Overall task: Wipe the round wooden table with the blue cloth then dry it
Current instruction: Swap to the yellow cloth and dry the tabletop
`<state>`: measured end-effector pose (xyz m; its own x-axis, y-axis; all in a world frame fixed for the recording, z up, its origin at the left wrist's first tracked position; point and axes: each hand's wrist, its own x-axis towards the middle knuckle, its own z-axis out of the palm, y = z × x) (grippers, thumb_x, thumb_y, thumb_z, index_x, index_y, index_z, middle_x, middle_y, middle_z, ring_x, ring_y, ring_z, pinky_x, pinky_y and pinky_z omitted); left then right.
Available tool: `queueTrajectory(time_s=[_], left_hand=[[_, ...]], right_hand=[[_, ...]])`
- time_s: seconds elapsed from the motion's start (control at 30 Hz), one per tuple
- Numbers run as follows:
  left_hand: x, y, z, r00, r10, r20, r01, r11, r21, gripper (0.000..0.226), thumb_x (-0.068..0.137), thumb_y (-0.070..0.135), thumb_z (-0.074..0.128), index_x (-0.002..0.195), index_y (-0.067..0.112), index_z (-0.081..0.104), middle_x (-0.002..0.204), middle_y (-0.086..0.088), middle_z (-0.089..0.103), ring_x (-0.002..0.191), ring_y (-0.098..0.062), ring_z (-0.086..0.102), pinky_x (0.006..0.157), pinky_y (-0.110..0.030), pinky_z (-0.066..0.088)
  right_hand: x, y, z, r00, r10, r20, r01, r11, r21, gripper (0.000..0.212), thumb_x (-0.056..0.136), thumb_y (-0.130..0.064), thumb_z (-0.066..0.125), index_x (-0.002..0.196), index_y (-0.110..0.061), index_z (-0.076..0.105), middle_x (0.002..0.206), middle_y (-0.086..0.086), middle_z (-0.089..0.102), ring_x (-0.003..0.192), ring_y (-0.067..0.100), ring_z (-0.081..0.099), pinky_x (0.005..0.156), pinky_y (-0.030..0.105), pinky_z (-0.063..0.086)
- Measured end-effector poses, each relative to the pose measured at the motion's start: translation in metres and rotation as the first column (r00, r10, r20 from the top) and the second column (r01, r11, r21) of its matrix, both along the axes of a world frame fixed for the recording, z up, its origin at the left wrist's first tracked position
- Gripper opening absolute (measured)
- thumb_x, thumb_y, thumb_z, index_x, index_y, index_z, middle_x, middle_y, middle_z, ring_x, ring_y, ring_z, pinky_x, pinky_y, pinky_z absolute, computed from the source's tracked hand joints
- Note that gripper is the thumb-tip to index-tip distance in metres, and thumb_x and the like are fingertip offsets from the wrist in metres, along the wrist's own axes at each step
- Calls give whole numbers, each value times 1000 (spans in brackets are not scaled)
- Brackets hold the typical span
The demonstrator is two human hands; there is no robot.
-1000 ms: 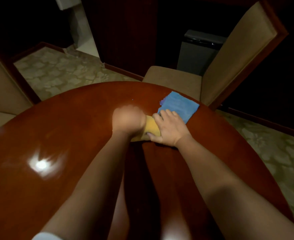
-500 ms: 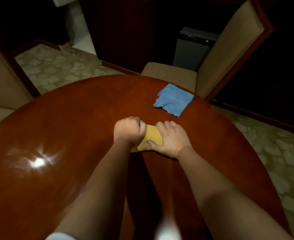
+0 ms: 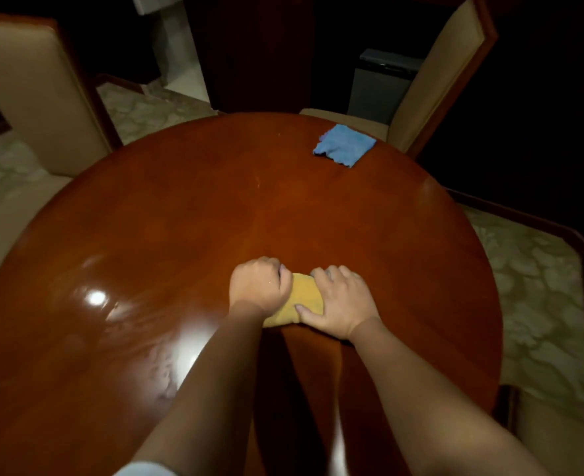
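Yellow cloth (image 3: pixel 299 300) sat bunched between both hands near the middle of the round wooden surface (image 3: pixel 187 214), and from my remote seat I read this as the drying pass. My left hand (image 3: pixel 258 286) was a closed fist, its grip curled down over the cloth's left end; my right hand (image 3: pixel 342 302) lay flatter, fingers bent and thumb pinching the cloth's right edge against the wood. The cloth's long axis ran roughly from near-left to far-right between them. The blue cloth (image 3: pixel 345 149) lay loose and untouched at the far right rim, well apart from both hands, just in front of the padded chair (image 3: pixel 434 80). My right hand was the nearer one to it. Streaky glare on the near-left wood suggested damp there, so I judged the next strokes should go leftward and toward me, away from the blue cloth.
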<state>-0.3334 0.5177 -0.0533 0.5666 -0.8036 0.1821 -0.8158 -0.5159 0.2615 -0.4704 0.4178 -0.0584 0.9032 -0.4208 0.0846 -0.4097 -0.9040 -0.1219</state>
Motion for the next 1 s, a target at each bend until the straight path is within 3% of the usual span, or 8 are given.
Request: queueTrajectory(time_s=[0.23, 0.33, 0.5, 0.63, 0.7, 0.83, 1.0], left_hand=[[-58, 104, 2, 999, 39, -20, -38, 998, 50, 39, 82, 35, 17, 65, 13, 45, 65, -1, 45, 56, -22, 41, 52, -28, 27], [-77, 143, 5, 996, 84, -36, -82, 995, 54, 47, 77, 40, 8, 67, 14, 46, 66, -1, 44, 60, -25, 47, 52, -28, 27], [-95, 201, 6, 973, 219, -67, -212, 972, 106, 40, 81, 36, 19, 69, 14, 50, 71, -5, 56, 68, -27, 56, 54, -29, 29], [-109, 225, 17, 945, 318, -72, -298, 932, 206, 37, 94, 31, 31, 77, 13, 58, 84, -7, 64, 76, -27, 59, 61, -29, 39], [-108, 223, 34, 941, 327, -83, -296, 919, 259, 39, 95, 31, 31, 80, 12, 61, 87, -9, 64, 80, -29, 60, 64, -29, 41], [-95, 213, 73, 937, 345, -59, -323, 916, 238, 42, 95, 32, 28, 78, 12, 60, 78, -9, 57, 69, -27, 51, 61, -29, 39], [-100, 213, 96, 930, 353, -104, -320, 915, 246, 44, 95, 32, 26, 76, 10, 59, 74, -7, 57, 66, -25, 54, 59, -29, 40]], right_hand=[[-56, 106, 2, 999, 7, 40, -8, 999, 32, 57, 69, -67, 41, 87, -15, 59, 73, 5, 57, 68, 27, 56, 59, 35, 45], [-67, 139, 3, 998, 52, 45, -53, 998, 30, 56, 68, -67, 42, 85, -16, 59, 71, 4, 55, 66, 27, 55, 57, 35, 45], [-74, 181, 3, 983, 181, 0, -181, 983, 17, 60, 70, -68, 38, 90, -15, 60, 76, 5, 56, 69, 27, 55, 60, 35, 44], [-65, 185, 25, 903, 392, -176, -395, 919, 16, 86, 66, -74, 11, 115, -14, 48, 103, 9, 53, 95, 29, 49, 78, 38, 37], [-55, 179, 41, 861, 469, -197, -476, 879, 15, 92, 63, -74, 4, 119, -13, 45, 108, 12, 53, 98, 30, 50, 80, 38, 38], [-38, 165, 69, 849, 503, -165, -508, 861, 10, 90, 63, -75, 5, 115, -14, 45, 106, 13, 54, 98, 31, 51, 76, 39, 40], [-40, 161, 90, 849, 513, -126, -518, 856, -2, 84, 67, -76, 5, 109, -16, 46, 89, 5, 47, 85, 26, 49, 69, 36, 38]])
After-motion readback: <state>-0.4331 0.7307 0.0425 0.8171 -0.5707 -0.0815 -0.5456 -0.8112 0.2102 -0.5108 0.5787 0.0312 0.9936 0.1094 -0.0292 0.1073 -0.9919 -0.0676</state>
